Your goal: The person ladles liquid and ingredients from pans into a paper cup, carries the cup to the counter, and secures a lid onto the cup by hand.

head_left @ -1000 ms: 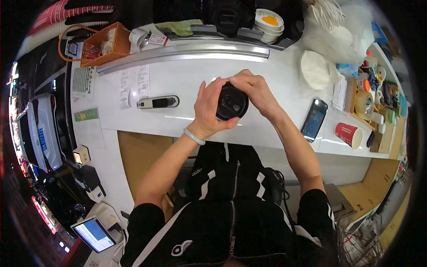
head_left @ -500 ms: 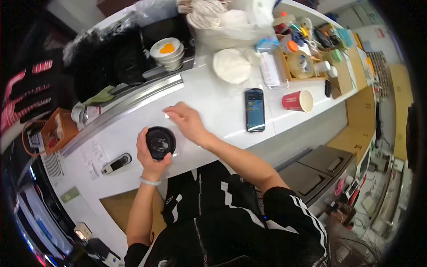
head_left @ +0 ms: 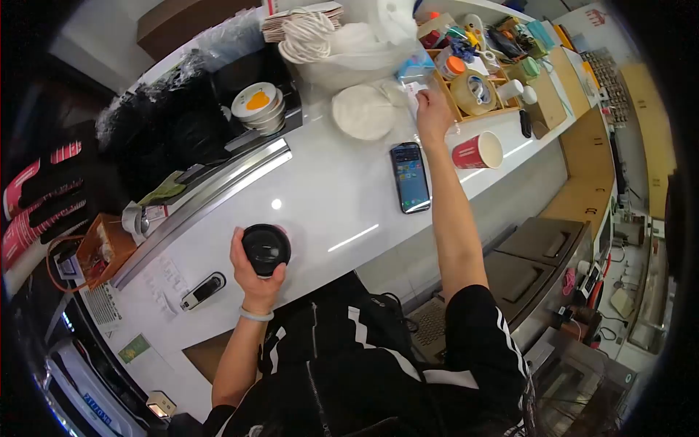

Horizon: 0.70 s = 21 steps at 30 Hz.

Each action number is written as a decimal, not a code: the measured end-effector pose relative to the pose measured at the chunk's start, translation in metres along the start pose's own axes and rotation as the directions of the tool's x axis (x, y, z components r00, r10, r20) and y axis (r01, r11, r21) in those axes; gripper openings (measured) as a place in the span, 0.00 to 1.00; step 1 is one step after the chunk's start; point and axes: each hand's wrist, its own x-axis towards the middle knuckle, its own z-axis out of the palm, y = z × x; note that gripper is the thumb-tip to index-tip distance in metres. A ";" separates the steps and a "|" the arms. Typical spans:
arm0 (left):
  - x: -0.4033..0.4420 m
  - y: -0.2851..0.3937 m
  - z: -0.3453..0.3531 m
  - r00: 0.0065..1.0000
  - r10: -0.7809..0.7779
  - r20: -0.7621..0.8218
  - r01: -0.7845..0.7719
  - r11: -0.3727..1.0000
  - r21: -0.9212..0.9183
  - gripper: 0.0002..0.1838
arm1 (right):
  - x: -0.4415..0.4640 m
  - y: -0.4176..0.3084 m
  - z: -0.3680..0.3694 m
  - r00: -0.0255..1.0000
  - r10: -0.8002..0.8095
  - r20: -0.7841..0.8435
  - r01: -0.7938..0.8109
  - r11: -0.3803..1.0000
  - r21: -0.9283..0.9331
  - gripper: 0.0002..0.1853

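Note:
My left hand [head_left: 255, 285] is wrapped round the side of a cup with a black lid [head_left: 266, 250], which stands on the white counter. My right hand [head_left: 435, 119] reaches far to the right, with its fingers bent together at the white packets [head_left: 413, 90] beside the wooden organiser box. Whatever its fingertips hold is too small to make out. Below that forearm's left side lies a phone [head_left: 411, 178] with a lit screen. To the right of the forearm, a red paper cup [head_left: 478, 151] is tipped on its side.
Round white filters [head_left: 363, 112] lie behind the phone. Stacked bowls [head_left: 258, 108] stand behind a metal rail [head_left: 211, 206]. A black and silver device [head_left: 203, 291] and receipts [head_left: 164, 282] lie left of my left hand. The organiser [head_left: 502, 102] holds tape and bottles.
My right hand has left the lid and moved far right to the white packets. My left hand stays on the cup. The view has turned toward the right side of the counter.

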 end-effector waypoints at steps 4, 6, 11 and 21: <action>0.000 0.001 0.004 0.992 -0.125 -0.004 0.124 0.991 -0.040 0.49 | -0.001 -0.015 0.018 0.990 -0.110 -0.091 0.126 0.973 0.192 0.05; -0.001 -0.002 0.007 0.998 -0.044 -0.053 0.044 0.999 -0.001 0.50 | -0.018 -0.087 -0.012 1.000 -0.005 0.028 -0.005 0.942 0.336 0.04; 0.003 0.002 0.006 0.998 -0.065 -0.023 0.066 0.997 0.033 0.49 | -0.068 -0.237 -0.025 0.844 -0.537 -0.005 0.363 0.563 0.743 0.07; -0.015 0.027 -0.047 0.994 -0.089 -0.065 0.092 0.994 0.052 0.47 | -0.101 -0.467 0.112 0.218 -0.743 0.633 0.725 0.558 0.404 0.14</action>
